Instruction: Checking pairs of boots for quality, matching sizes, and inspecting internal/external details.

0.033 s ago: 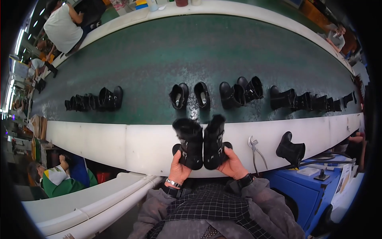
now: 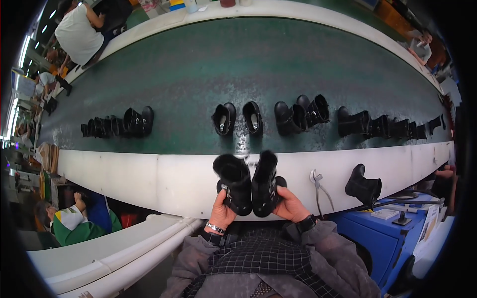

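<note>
Above the white table edge I hold a pair of black buckled boots side by side. My left hand (image 2: 221,212) grips the left boot (image 2: 236,186) low on its outer side. Round the lower part of the right boot (image 2: 264,186) my right hand (image 2: 292,204) is closed. Both shafts tilt away from me and their dark openings show; the fingers beneath the boots are hidden. To the right of my right hand, pincers (image 2: 322,192) with grey handles lie on the white surface. Farther right a single black boot (image 2: 363,185) rests near the edge.
On the green belt (image 2: 198,59) stand two boots (image 2: 223,119) with pale insoles showing, more boots (image 2: 300,116) right of them, and a row (image 2: 139,121) at left. White pipes (image 2: 134,248) run at lower left; a blue cabinet (image 2: 367,238) stands at lower right. Several people work around.
The held boots have tipped and come slightly lower, so more of their shaft openings shows. My hands have hardly shifted; the boots on the belt stay put.
</note>
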`<state>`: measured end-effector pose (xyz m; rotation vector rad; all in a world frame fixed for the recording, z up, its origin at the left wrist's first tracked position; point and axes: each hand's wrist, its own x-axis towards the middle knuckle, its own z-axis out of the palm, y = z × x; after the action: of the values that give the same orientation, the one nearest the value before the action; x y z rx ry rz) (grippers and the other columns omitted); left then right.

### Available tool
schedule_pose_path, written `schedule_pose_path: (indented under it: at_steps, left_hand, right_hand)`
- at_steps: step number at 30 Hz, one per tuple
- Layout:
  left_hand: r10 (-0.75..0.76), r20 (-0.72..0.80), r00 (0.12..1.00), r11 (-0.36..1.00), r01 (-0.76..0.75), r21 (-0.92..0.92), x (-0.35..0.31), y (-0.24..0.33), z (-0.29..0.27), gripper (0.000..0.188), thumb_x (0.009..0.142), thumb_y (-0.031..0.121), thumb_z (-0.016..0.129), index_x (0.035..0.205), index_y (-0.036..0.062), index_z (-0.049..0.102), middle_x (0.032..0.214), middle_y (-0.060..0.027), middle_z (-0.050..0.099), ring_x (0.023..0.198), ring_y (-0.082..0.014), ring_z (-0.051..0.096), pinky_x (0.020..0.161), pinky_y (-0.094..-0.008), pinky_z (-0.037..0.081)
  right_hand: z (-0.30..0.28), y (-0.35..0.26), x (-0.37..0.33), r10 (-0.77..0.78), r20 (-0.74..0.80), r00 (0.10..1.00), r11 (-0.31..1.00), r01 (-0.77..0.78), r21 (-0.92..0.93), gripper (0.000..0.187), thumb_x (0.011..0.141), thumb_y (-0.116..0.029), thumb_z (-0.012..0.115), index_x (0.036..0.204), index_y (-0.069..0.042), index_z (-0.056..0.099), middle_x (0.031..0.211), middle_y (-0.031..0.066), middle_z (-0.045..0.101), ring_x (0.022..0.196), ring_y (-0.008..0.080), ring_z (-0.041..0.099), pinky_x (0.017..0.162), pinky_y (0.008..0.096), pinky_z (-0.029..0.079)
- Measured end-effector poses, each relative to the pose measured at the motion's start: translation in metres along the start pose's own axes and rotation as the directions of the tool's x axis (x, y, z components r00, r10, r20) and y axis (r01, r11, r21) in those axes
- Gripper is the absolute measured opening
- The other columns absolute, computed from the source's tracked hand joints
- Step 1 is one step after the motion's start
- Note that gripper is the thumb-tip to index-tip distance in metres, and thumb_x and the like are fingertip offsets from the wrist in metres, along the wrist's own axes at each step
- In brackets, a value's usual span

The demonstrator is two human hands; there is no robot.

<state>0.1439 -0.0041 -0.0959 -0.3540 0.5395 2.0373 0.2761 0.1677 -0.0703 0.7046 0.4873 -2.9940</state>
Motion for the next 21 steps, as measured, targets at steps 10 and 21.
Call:
schedule_pose_path:
  at_steps: [10,21]
  left_hand:
    - [0.205,-0.19,0.96,0.956,-0.154,0.251,0.011,0.021,-0.033,0.038,0.094,0.027,0.05,0.125,0.0044,0.049,0.113,-0.009,0.058,0.098,-0.0172,0.059,0.082,-0.0315,0.052]
    - [0.768,-0.156,0.621,0.628,-0.681,0.377,0.151,0.171,-0.008,0.043,0.096,0.039,0.042,0.12,0.0051,0.053,0.115,-0.0038,0.059,0.102,-0.0174,0.057,0.083,-0.0324,0.047]
  right_hand:
    - [0.027,0.04,0.097,-0.17,-0.236,0.957,0.755,-0.027,-0.655,0.057,0.087,-0.024,0.059,0.132,-0.003,0.03,0.118,0.0127,0.046,0.107,0.0193,0.048,0.09,0.0305,0.041]
    - [0.105,0.02,0.273,-0.36,0.325,0.874,0.546,0.48,-0.687,0.038,0.098,-0.028,0.039,0.129,-0.007,0.044,0.123,0.005,0.05,0.111,0.0127,0.048,0.095,0.0274,0.039]
